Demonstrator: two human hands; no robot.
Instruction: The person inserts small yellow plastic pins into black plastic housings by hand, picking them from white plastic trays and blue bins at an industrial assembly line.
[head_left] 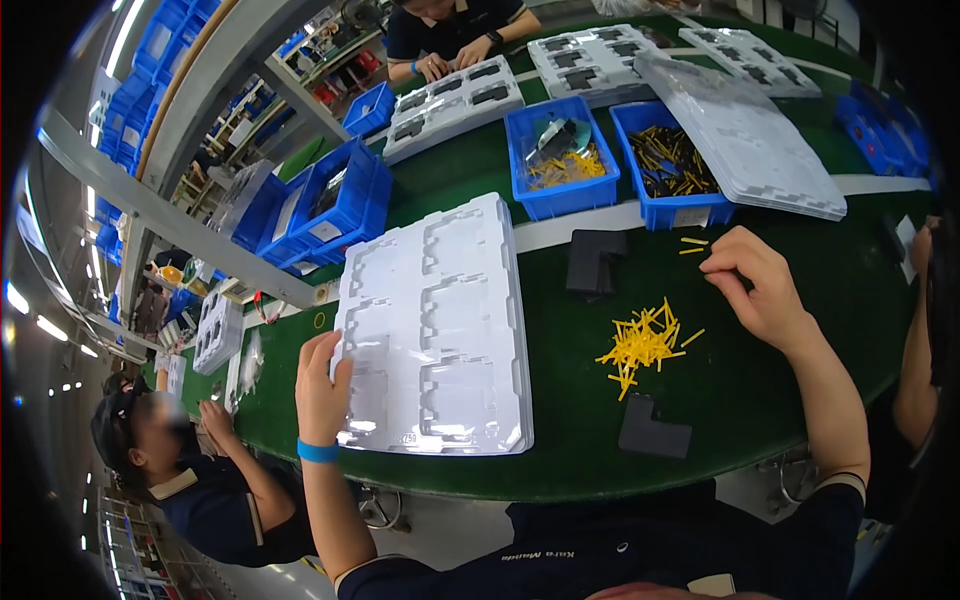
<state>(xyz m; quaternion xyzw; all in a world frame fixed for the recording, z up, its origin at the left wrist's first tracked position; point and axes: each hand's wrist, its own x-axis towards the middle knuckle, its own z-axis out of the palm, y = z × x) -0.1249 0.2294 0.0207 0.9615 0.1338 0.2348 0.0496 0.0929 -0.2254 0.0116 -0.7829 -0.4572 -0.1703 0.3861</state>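
Note:
My left hand holds the left edge of a white plastic tray, with the thumb over its rim. The tray has several moulded recesses and seems to lie on others like it. My right hand hovers over the green table, fingers curled and thumb close to the index fingertip; whatever may be between them cannot be made out. Just beyond its fingertips lie two yellow strips. A loose pile of yellow strips is between my hands. One dark L-shaped piece lies nearer me, and another dark L-shaped piece lies farther off.
Blue bins with yellow strips and dark strips stand beyond. A tilted stack of clear trays leans over the right one. More blue bins stand at left. Other people work across the table and at both sides.

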